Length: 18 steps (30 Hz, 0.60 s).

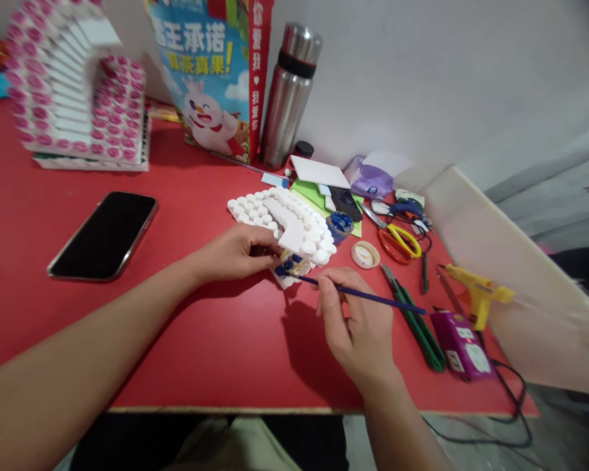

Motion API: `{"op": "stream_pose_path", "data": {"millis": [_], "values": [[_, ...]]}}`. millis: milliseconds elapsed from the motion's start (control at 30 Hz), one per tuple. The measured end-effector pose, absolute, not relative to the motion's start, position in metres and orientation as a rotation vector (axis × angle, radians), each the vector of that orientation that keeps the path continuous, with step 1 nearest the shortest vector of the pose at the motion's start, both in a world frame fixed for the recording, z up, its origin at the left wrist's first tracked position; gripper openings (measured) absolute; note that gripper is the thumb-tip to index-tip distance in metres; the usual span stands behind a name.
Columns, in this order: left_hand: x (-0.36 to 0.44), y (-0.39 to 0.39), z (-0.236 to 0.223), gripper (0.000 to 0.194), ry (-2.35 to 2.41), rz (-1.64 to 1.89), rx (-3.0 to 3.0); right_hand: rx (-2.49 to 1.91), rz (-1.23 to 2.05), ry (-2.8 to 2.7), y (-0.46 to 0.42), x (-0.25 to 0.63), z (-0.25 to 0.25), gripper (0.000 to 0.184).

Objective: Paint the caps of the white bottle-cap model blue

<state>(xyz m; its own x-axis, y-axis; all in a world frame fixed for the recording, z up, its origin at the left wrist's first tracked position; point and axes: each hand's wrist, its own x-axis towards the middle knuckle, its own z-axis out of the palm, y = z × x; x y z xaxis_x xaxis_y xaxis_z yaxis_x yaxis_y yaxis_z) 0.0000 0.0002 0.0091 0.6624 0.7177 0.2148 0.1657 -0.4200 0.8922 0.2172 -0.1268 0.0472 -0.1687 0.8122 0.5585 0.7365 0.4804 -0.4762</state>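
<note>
My left hand (245,252) grips the near left side of a white craft model (302,222) covered with small round white pieces. Several pieces on its near lower face are dark blue. In my right hand (356,320) is a thin paintbrush (373,296) with a dark blue handle, pinched between thumb and fingers. The brush tip touches or almost touches the blue pieces. Just behind the model stands an open jar of blue paint (340,224). Its pale lid (365,254) lies on the red table to the right.
A phone (105,235) lies at left, below a pink-and-white model (73,91). A large printed bag (211,85) and a steel flask (292,95) stand behind. Scissors (397,242), a green utility knife (417,320), a yellow glue gun (478,291) and a purple power socket box (464,347) with cables lie right.
</note>
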Motion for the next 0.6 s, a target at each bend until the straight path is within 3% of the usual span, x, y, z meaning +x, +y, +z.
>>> {"op": "stream_pose_path", "data": {"millis": [267,600], "values": [[0.001,-0.001,0.008,0.015,0.705,0.741,1.906,-1.216,0.267,-1.839,-0.132,0.224,0.052,0.012],[-0.004,-0.003,0.011,0.018,0.798,0.894,1.949,-0.850,1.015,-0.947,-0.076,0.274,0.076,0.022]]}}
